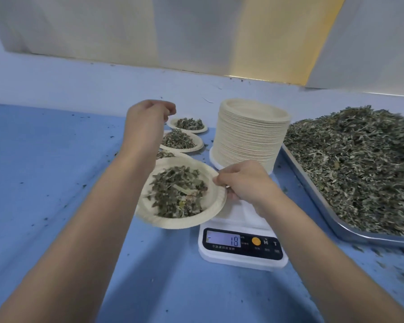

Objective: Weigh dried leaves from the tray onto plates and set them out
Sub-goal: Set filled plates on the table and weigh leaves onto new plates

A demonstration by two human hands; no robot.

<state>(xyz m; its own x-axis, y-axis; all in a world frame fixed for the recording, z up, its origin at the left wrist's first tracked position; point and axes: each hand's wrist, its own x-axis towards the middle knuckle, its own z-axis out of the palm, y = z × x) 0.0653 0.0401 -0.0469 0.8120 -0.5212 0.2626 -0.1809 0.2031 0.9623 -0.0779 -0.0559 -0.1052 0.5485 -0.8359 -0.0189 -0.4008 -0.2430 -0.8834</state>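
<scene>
Blue tabletop (pixel 56 183), littered with leaf crumbs: a filled plate (pixel 182 194) is pinched at its rim by the right hand (pixel 245 183), left of the scale (pixel 241 243). Left hand (pixel 147 117), fingers curled loosely, hangs above three filled plates (pixel 184 138), partly hiding them. Plate stack (pixel 250 134) and leaf-heaped tray (pixel 355 169) stand right.

Blue tabletop (pixel 56 183) fills the lower view, scattered with small dark crumbs (pixel 383 259). Its far part runs paler, lavender-blue, up to the wall. Back wall (pixel 103 31) is off-white paneling with faint vertical seams; a warm yellow band (pixel 278 43) slants across it on the right. Thin metallic strip (pixel 359 92) lines the wall's base. Soft, even lighting.
</scene>
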